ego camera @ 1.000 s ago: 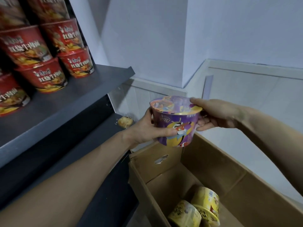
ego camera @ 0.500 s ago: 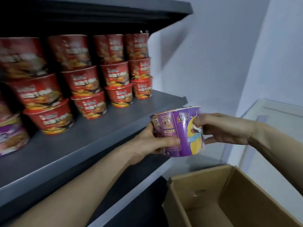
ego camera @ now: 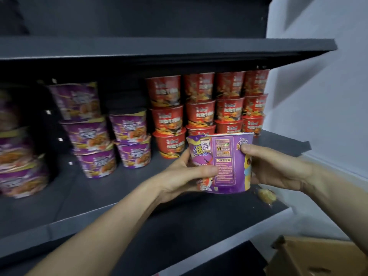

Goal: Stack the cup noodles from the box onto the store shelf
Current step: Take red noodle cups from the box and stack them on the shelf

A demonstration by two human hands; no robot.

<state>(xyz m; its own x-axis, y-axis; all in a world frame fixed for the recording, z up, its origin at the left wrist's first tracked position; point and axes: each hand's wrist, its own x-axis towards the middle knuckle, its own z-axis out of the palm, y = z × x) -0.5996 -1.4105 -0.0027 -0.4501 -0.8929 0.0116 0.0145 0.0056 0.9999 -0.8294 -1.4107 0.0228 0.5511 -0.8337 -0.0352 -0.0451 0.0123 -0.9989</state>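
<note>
As 2 hands (ego camera: pixel 179 176) (ego camera: pixel 278 170) grip, cup (ego camera: pixel 225 166), 豆干 label

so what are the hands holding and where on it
A purple cup noodle, gripped by its sides: left hand on the left, right hand on the right.

Purple cup noodle (ego camera: pixel 225 162), upright, held just above the dark shelf (ego camera: pixel 99 192); stacked purple cups (ego camera: pixel 93 136) and red cups (ego camera: pixel 201 108) behind; cardboard box (ego camera: pixel 310 257) lower right.
</note>
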